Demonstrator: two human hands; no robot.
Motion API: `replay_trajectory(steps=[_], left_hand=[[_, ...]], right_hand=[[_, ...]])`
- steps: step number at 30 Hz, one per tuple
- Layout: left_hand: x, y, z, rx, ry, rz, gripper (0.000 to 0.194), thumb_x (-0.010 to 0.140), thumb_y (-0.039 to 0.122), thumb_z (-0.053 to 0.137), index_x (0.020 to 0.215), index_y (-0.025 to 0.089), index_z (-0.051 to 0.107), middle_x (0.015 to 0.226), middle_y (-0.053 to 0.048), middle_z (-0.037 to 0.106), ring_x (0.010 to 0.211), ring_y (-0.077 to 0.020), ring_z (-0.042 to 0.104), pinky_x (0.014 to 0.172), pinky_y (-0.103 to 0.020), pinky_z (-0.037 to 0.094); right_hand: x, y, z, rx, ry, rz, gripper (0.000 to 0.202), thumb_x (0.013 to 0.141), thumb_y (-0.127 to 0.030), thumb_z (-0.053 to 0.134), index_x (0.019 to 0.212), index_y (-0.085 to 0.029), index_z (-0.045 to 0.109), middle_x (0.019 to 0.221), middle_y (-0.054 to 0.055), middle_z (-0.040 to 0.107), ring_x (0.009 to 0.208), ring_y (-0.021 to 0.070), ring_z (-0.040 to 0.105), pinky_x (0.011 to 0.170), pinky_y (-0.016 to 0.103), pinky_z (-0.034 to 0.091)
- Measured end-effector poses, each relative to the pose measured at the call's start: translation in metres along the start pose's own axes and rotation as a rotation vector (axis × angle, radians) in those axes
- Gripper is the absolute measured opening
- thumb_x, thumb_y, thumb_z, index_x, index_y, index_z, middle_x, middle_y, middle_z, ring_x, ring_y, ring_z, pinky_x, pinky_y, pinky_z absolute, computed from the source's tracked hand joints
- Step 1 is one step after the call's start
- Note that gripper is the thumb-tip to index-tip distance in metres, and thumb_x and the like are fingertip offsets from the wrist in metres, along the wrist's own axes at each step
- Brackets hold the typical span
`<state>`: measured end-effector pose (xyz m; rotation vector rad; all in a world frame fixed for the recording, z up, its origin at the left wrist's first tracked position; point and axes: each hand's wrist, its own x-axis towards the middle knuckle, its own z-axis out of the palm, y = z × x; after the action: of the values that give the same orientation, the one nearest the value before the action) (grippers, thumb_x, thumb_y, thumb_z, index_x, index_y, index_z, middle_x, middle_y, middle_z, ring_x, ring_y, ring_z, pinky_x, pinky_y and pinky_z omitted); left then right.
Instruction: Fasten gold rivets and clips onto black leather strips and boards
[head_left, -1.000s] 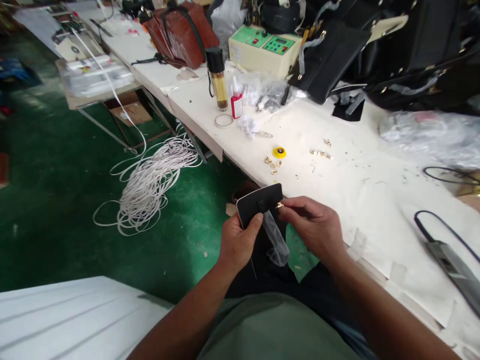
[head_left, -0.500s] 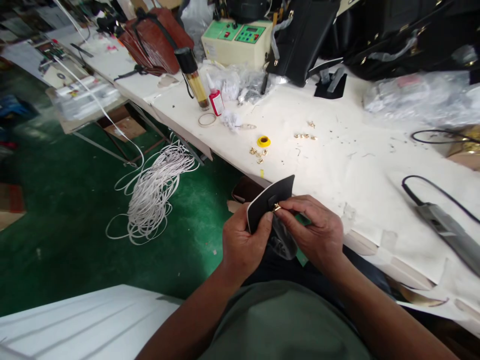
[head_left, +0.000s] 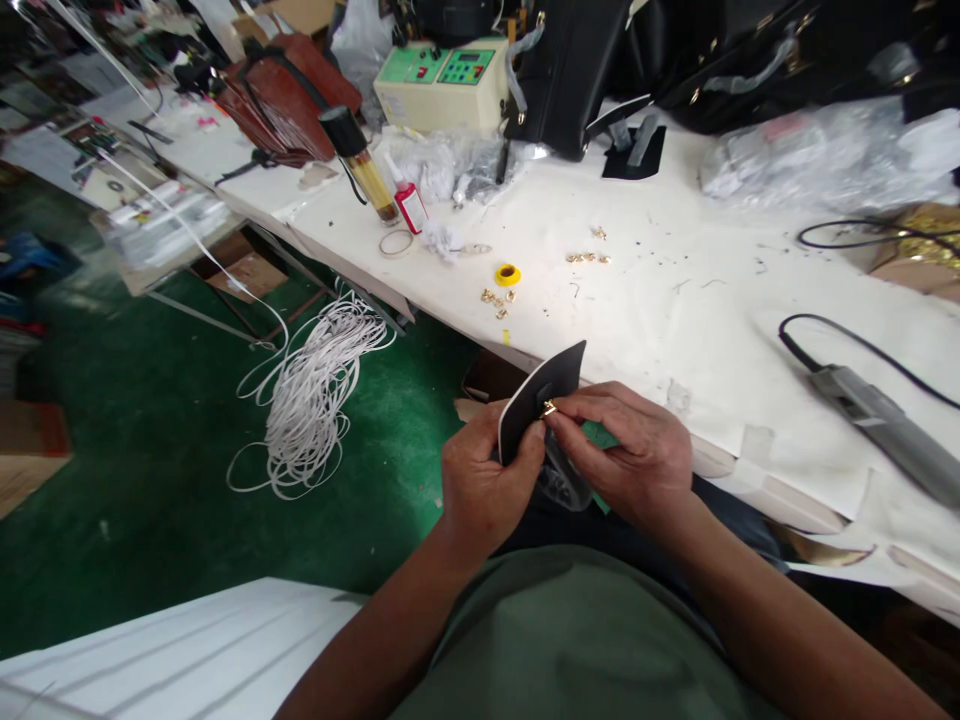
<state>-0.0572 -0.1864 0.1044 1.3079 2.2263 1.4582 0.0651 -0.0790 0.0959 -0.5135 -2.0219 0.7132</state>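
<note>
My left hand (head_left: 491,470) grips a black leather piece (head_left: 531,402) with a pale edge, thumb on its dark face. A small gold metal fitting (head_left: 548,408) is pinched between the thumb and index finger of my right hand (head_left: 630,440), right against the leather. Below my fingers hangs clear plastic wrap (head_left: 564,482), partly hidden by the hands. On the white table (head_left: 645,330) ahead lie a yellow ring-shaped spool (head_left: 507,275) and several gold fittings (head_left: 499,302), with another group (head_left: 588,259) farther right.
A grey corded tool (head_left: 885,425) lies at the right. Farther back are a red bottle (head_left: 410,207), a tall black-capped bottle (head_left: 360,165), a cream control box (head_left: 442,88), a brown bag (head_left: 285,95) and black bags (head_left: 562,80). White cord (head_left: 307,400) is heaped on the green floor.
The camera view has shifted slightly, so the table items appear farther left and a little higher. Both hands keep nearly the same hold on the leather and the fitting.
</note>
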Motion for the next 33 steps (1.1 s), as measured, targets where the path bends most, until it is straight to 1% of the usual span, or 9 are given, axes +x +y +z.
replay_trajectory(steps=[7, 13, 15, 18, 19, 21, 24, 29, 33], left_hand=[[-0.002, 0.002, -0.004, 0.016, -0.061, 0.113, 0.023, 0.089, 0.016, 0.068, 0.109, 0.021, 0.078, 0.097, -0.003, 0.080, 0.081, -0.0154, 0.074, 0.082, -0.026, 0.061], [-0.005, 0.006, -0.006, -0.017, -0.100, 0.198, 0.020, 0.091, 0.013, 0.066, 0.105, 0.021, 0.078, 0.103, -0.004, 0.080, 0.091, -0.0158, 0.075, 0.088, -0.025, 0.060], [-0.008, 0.007, -0.004, -0.001, -0.089, 0.199, 0.021, 0.091, 0.013, 0.066, 0.108, 0.020, 0.078, 0.101, -0.004, 0.080, 0.088, -0.0154, 0.075, 0.086, -0.025, 0.060], [-0.013, 0.007, -0.002, 0.030, -0.062, 0.179, 0.023, 0.092, 0.015, 0.067, 0.112, 0.021, 0.077, 0.097, -0.003, 0.080, 0.081, -0.0146, 0.074, 0.082, -0.024, 0.060], [-0.014, 0.006, -0.001, 0.038, -0.057, 0.174, 0.023, 0.092, 0.015, 0.067, 0.112, 0.021, 0.077, 0.096, -0.003, 0.080, 0.080, -0.0145, 0.074, 0.081, -0.024, 0.060], [-0.015, 0.006, 0.000, 0.049, -0.042, 0.168, 0.022, 0.092, 0.016, 0.067, 0.111, 0.021, 0.077, 0.094, -0.003, 0.080, 0.080, -0.0147, 0.074, 0.080, -0.024, 0.060], [-0.015, 0.006, 0.003, 0.061, -0.007, 0.187, 0.022, 0.092, 0.016, 0.067, 0.110, 0.021, 0.077, 0.094, -0.003, 0.079, 0.081, -0.0152, 0.074, 0.080, -0.025, 0.060], [-0.014, 0.005, 0.010, 0.071, 0.013, 0.269, 0.024, 0.091, 0.015, 0.068, 0.112, 0.022, 0.076, 0.095, -0.003, 0.079, 0.082, -0.0162, 0.075, 0.081, -0.026, 0.061], [-0.014, 0.003, 0.018, 0.061, 0.027, 0.319, 0.028, 0.092, 0.013, 0.068, 0.117, 0.022, 0.074, 0.101, -0.004, 0.079, 0.088, -0.0166, 0.075, 0.085, -0.028, 0.062]], right_hand=[[-0.004, -0.005, -0.007, 0.014, -0.050, 0.064, 0.004, 0.091, -0.016, 0.073, 0.092, -0.020, 0.075, 0.087, 0.003, 0.078, 0.078, 0.0152, 0.073, 0.073, 0.025, 0.057], [-0.002, -0.009, -0.021, -0.095, -0.141, -0.065, 0.006, 0.091, -0.016, 0.071, 0.092, -0.016, 0.077, 0.088, 0.007, 0.078, 0.075, 0.0183, 0.073, 0.070, 0.029, 0.056], [-0.002, -0.011, -0.022, -0.031, -0.143, 0.020, 0.006, 0.091, -0.017, 0.071, 0.091, -0.017, 0.077, 0.086, 0.005, 0.078, 0.074, 0.0170, 0.073, 0.069, 0.027, 0.055], [-0.006, -0.016, -0.017, 0.134, -0.106, 0.270, 0.006, 0.091, -0.019, 0.073, 0.085, -0.019, 0.076, 0.080, 0.001, 0.077, 0.071, 0.0142, 0.072, 0.067, 0.025, 0.055], [-0.007, -0.017, -0.015, 0.170, -0.089, 0.331, 0.006, 0.090, -0.020, 0.074, 0.084, -0.020, 0.076, 0.080, 0.000, 0.077, 0.071, 0.0142, 0.072, 0.067, 0.025, 0.055], [-0.010, -0.020, -0.012, 0.206, -0.059, 0.391, 0.006, 0.090, -0.021, 0.075, 0.084, -0.020, 0.077, 0.082, 0.000, 0.078, 0.073, 0.0150, 0.072, 0.069, 0.025, 0.056], [-0.012, -0.024, -0.009, 0.202, 0.006, 0.408, 0.005, 0.089, -0.022, 0.076, 0.085, -0.021, 0.077, 0.083, 0.000, 0.078, 0.073, 0.0152, 0.072, 0.071, 0.026, 0.057], [-0.017, -0.026, -0.009, 0.155, 0.135, 0.437, 0.006, 0.087, -0.022, 0.078, 0.082, -0.022, 0.076, 0.079, -0.002, 0.077, 0.069, 0.0145, 0.071, 0.066, 0.025, 0.057], [-0.025, -0.023, -0.007, 0.095, 0.180, 0.343, 0.006, 0.091, -0.020, 0.074, 0.086, -0.022, 0.077, 0.086, 0.000, 0.079, 0.077, 0.0156, 0.074, 0.074, 0.026, 0.059]])
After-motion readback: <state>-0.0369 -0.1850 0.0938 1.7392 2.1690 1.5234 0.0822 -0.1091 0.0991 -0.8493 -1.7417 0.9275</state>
